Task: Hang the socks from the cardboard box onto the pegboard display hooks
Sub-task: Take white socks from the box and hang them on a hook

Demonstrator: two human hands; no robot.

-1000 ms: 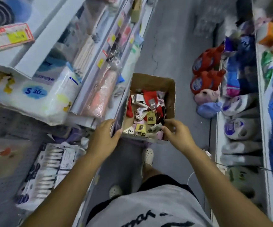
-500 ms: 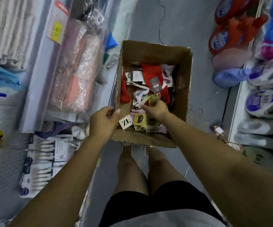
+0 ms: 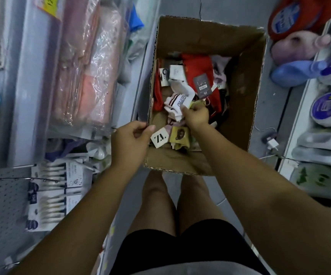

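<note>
Honestly, the right hand point(image 3: 196, 116) pinches a white sock point(image 3: 177, 102) in the tangle, so others may snag and spill; the left hand point(image 3: 130, 138) grips the box point(image 3: 240, 96) rim.

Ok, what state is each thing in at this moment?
cardboard box: open at the top, holding socks.
socks: loose pile inside the box.
left hand: grips the box's left wall.
right hand: inside the box, fingers curled on the socks.
pegboard hooks: carrying packaged goods.

carrier=cardboard box point(image 3: 240, 100) | holds=socks point(image 3: 198, 68) in jumbled heap | floor point(image 3: 270, 108)=white plug point(image 3: 272, 144)
</note>
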